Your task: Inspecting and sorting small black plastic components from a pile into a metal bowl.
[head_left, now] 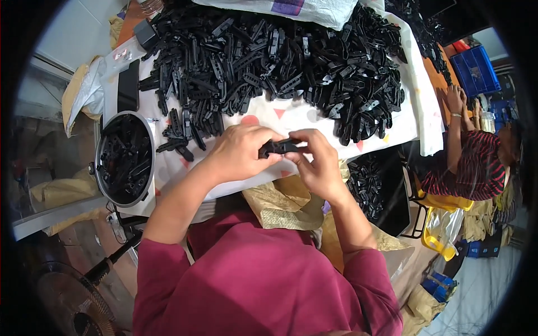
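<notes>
Near the front edge of the table, my left hand [242, 152] and my right hand [320, 168] both grip one small black plastic part [279, 147]. The fingers of each hand are closed on opposite ends of it, covering much of its shape. Beyond my hands lies a large heap of long, slotted black plastic pieces [216, 70]. To the right of that heap, darker curved black pieces [364, 89], some with shiny tips, are piled up. A patterned white cloth [266, 115] lies under everything.
A round metal-rimmed pot [153, 168] full of black parts stands at the left, below a dark phone [128, 87]. A black tray [395, 193] of parts sits right of my lap. A fan [78, 297] stands lower left. Another person [471, 162] works at right.
</notes>
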A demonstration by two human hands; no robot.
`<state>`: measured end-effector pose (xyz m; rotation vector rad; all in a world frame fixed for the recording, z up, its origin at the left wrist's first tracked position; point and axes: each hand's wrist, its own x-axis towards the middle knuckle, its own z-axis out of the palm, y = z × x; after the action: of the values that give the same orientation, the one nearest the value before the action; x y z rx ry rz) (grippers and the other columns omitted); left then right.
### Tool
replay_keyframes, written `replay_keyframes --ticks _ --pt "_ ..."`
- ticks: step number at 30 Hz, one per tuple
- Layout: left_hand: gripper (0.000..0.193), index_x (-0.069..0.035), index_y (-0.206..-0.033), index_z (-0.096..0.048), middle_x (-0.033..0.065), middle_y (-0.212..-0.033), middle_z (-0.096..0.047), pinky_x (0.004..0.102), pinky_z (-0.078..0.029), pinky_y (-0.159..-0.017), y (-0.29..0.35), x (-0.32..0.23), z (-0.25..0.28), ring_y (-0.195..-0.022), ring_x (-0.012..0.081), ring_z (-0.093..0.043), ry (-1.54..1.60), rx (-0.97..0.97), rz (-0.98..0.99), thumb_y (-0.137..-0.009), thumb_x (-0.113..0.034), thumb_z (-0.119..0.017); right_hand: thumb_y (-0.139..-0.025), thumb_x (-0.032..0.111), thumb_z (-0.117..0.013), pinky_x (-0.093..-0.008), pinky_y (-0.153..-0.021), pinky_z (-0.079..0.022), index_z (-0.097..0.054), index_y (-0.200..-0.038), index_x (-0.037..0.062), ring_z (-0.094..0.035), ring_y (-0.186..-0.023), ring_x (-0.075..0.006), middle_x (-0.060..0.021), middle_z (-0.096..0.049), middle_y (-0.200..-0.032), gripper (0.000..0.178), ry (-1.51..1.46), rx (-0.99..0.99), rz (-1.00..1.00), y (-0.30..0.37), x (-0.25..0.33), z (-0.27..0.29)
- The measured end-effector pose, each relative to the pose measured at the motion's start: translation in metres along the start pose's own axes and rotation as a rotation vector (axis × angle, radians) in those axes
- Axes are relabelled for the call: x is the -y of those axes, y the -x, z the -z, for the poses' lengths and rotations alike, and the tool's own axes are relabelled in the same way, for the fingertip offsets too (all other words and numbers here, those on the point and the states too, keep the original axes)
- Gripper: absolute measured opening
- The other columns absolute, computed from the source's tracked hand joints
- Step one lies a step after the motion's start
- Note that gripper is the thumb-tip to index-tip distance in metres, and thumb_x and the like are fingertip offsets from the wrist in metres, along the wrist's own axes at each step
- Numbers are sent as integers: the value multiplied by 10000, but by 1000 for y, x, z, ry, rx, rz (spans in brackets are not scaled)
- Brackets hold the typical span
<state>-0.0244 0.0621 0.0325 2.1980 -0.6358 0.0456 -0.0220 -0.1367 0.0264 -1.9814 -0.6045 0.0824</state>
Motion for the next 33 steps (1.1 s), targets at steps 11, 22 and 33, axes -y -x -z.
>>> replay_keyframes --ticks 11,22,33 --pt "311 -100 -1067 -605 95 -935 -603 379 -431 -791 121 13 104 -858 285 -566 -1013 -608 616 -790 -236 -644 -788 47 -524 -364 -671 -476 -622 -1013 123 -540 -856 -293 -96 -541 -957 257 1083 -235 -79 -30 -64 49" --pt "179 -65 -917 -662 89 -877 -635 350 -482 -676 -37 35 -9 -787 260 -604 -314 -398 118 -790 -179 -609 -807 20 -568 -337 -646 -454 -532 -1020 33 -569 -773 -257 -124 -594 -895 217 480 -273 -15 -29 -54 16" --pt "53 -22 -785 -605 68 -795 -597 317 -491 -648 -81 40 -31 -684 227 -602 12 -252 306 -790 -74 -614 -873 71 -553 -254 -529 -515 -556 -1079 -21 -612 -760 -164 -108 -610 -937 226 -792 -462 -390 -9 -36 22"
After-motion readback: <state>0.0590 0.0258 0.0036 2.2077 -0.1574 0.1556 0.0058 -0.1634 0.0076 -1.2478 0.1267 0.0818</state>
